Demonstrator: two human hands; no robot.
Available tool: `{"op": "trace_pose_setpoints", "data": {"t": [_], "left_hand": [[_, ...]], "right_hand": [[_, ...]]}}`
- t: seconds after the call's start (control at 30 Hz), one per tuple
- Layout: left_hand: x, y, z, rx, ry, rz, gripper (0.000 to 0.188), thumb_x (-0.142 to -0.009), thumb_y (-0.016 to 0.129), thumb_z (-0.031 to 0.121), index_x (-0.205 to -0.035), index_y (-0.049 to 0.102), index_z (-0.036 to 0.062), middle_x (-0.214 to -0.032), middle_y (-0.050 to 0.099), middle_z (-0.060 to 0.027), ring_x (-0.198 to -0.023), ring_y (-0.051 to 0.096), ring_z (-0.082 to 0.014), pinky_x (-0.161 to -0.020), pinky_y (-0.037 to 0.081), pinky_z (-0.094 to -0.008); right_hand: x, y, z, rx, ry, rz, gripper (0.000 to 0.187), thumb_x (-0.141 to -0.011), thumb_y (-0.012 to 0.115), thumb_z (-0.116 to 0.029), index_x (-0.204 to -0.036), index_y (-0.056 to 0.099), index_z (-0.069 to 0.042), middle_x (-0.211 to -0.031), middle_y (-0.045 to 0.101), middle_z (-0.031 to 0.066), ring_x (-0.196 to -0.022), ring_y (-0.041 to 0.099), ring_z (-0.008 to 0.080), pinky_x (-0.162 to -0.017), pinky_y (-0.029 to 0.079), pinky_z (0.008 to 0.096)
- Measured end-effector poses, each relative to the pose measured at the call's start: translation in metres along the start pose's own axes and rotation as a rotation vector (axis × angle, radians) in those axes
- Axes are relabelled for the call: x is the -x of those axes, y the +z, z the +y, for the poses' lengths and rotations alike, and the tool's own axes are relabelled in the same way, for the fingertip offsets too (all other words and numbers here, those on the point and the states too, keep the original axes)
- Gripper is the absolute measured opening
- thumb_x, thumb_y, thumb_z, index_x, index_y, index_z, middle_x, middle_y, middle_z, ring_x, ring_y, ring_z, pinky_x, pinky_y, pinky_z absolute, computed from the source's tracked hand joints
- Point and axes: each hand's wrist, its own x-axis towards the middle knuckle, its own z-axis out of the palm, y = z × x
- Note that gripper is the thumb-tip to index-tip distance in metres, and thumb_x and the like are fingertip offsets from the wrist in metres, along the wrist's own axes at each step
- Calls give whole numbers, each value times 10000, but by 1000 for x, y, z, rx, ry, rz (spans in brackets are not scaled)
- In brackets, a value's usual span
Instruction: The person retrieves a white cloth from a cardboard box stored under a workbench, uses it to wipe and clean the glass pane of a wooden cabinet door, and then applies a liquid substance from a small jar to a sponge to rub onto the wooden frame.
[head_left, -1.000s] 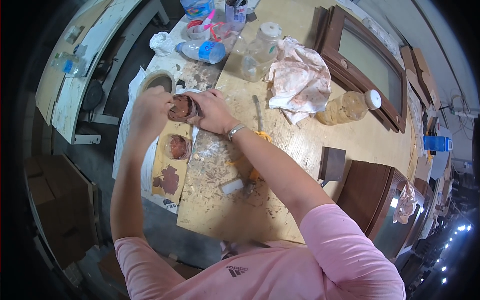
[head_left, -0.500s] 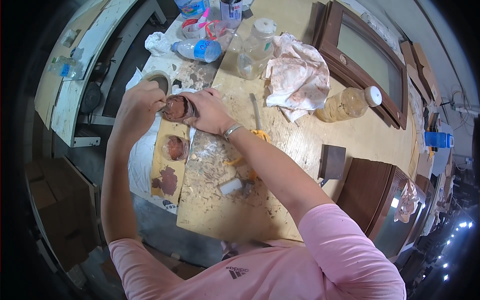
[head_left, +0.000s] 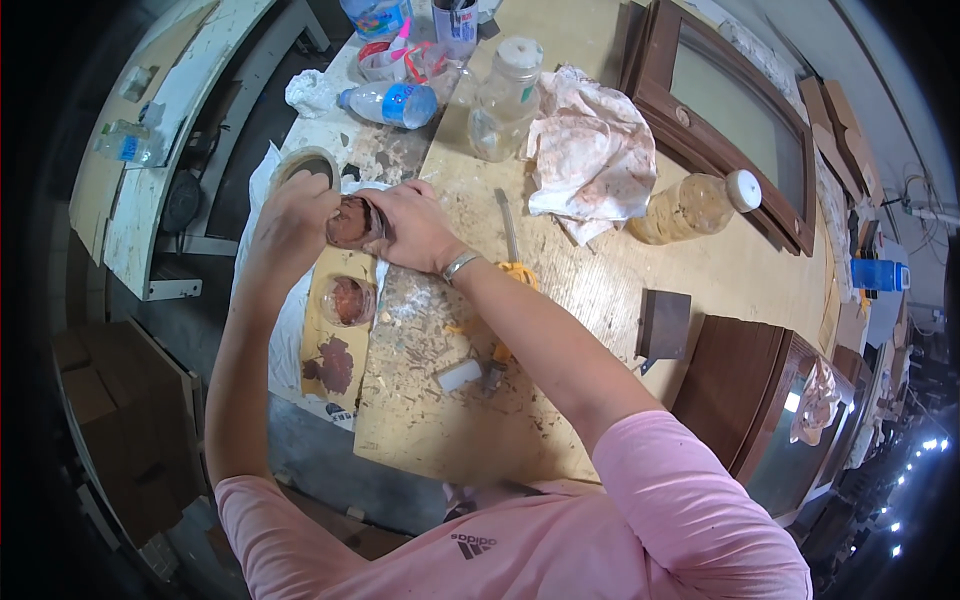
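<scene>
My right hand point(head_left: 415, 230) is wrapped round the far right side of a small clear cup point(head_left: 352, 224) streaked inside with reddish-brown paint. At the cup's left rim my left hand point(head_left: 296, 212) is closed in a pinch. Whatever its fingers hold is hidden. A second clear cup point(head_left: 349, 301) with brown paint in the bottom stands just nearer on a yellowish board point(head_left: 317, 345). A dark brown paint stain point(head_left: 330, 366) marks that board. Behind my left hand, partly covered by it, lies a tape roll point(head_left: 306, 160).
Beyond are a plastic bottle point(head_left: 392, 103) on its side, a clear jar point(head_left: 505, 100) and a stained cloth point(head_left: 590, 150). A capped bottle of yellowish liquid point(head_left: 692, 210) lies to the right. A brown framed panel point(head_left: 655, 85) rests behind it. Yellow-handled scissors point(head_left: 517, 275) lie beside my right forearm.
My left hand has shifted slightly right and nearer, against the cup, showing more of the tape roll. My right hand keeps its hold on the cup. The view has shifted a little.
</scene>
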Motion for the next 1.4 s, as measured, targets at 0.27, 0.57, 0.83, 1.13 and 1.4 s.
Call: {"op": "trace_pose_setpoints", "data": {"t": [0.27,0.57,0.83,1.13,1.4], "left_hand": [[10,4,4,12,-147,-54,42,-773,610,28,-743,589,8,-768,551,-150,-801,576,-346,-698,452,-444],[7,3,11,-37,-260,-114,58,-784,674,53,-798,641,7,-810,616,-167,-798,623,-375,-697,486,-437],[2,-7,12,72,-323,-74,52,-782,648,58,-771,668,11,-742,634,-181,-753,638,-380,-692,493,-462],[4,8,2,54,-165,125,73,-766,713,21,-802,655,-4,-757,602,-156,-706,618,-350,-645,484,-404],[0,5,6,103,-158,213,61,-763,682,-4,-813,647,-4,-739,577,-156,-696,604,-349,-625,473,-392]], "right_hand": [[1,0,0,3,-15,32,611,-718,777,-342,-1271,582,-171,-1030,666,109,-1086,587,279,-1083,298,414],[0,-3,-2,31,24,-18,653,-707,796,-304,-1305,568,-173,-1101,672,100,-1114,582,282,-1088,305,405],[3,0,1,29,10,10,674,-694,808,-317,-1308,568,-173,-1075,677,99,-1105,586,288,-1083,305,403],[3,3,0,-48,-21,62,605,-690,788,-331,-1245,599,-179,-1017,664,123,-1066,587,296,-1077,309,421],[3,4,2,-18,-20,85,624,-687,789,-352,-1252,596,-170,-1021,661,119,-1075,583,288,-1083,303,419]]}}
